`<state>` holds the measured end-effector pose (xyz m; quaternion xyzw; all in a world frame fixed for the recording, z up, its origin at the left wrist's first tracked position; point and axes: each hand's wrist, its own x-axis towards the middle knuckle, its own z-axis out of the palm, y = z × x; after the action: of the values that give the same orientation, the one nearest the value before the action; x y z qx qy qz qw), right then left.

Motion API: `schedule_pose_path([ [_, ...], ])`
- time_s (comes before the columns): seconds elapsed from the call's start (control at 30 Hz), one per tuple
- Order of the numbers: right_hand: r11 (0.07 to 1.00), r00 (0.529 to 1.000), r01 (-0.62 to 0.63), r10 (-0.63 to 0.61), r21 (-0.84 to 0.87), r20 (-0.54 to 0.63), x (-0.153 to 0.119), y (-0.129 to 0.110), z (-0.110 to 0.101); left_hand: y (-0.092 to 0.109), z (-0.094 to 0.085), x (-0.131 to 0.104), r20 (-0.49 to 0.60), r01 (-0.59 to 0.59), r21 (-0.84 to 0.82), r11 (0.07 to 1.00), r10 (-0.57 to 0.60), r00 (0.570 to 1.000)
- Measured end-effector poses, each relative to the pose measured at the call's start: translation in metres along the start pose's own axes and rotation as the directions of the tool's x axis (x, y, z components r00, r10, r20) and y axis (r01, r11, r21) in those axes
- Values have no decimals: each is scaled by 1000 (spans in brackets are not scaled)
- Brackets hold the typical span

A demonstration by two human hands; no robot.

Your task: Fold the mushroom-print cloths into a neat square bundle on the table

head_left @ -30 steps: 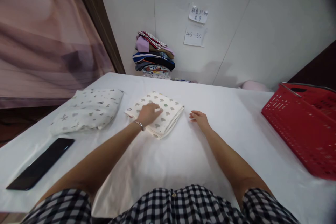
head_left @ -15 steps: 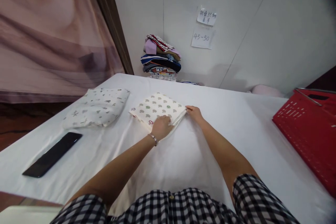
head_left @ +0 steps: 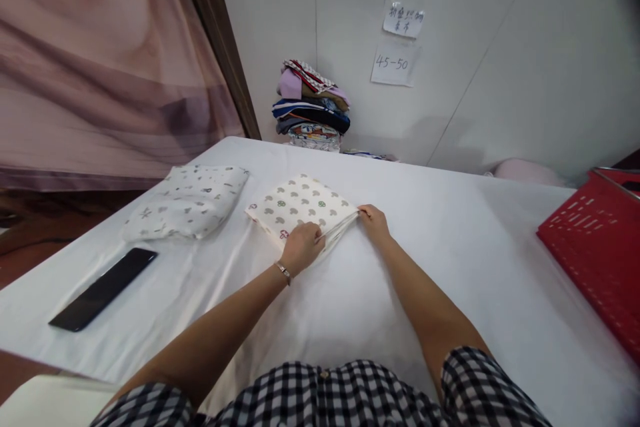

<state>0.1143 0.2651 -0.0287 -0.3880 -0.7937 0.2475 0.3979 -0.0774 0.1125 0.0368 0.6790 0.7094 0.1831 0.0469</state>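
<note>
A folded cream cloth printed with grey, green and red mushroom shapes lies on the white-covered table in front of me. My left hand pinches its near edge, close to the near corner. At the cloth's right corner, my right hand has its fingers closed on the fabric. The layers along the near right edge show between the two hands. To the left lies a second folded white cloth with small grey prints, touched by neither hand.
A black phone-like slab lies at the table's left. A red plastic basket stands at the right edge. Behind the table, a stack of folded fabrics rests against the wall, beneath and left of paper signs. A pink curtain hangs at left.
The left hand has closed on the near edge of the cloth, where its fingers lay flatter before. The right corner is drawn slightly outward. The view has shifted a little.
</note>
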Motion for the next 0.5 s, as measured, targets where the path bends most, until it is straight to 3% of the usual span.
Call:
schedule_pose_path([
  [0.17, 1000, 999, 14, -13, -28, 53, -5, 0, 0, -2, 4, -2, 32, -106, 80, 991, 103, 994],
  [0.5, 1000, 996, 12, -11, -5, 89, -8, 2, 1, 1, 5, -4, 32, -52, 88, 995, 49, 998],
])
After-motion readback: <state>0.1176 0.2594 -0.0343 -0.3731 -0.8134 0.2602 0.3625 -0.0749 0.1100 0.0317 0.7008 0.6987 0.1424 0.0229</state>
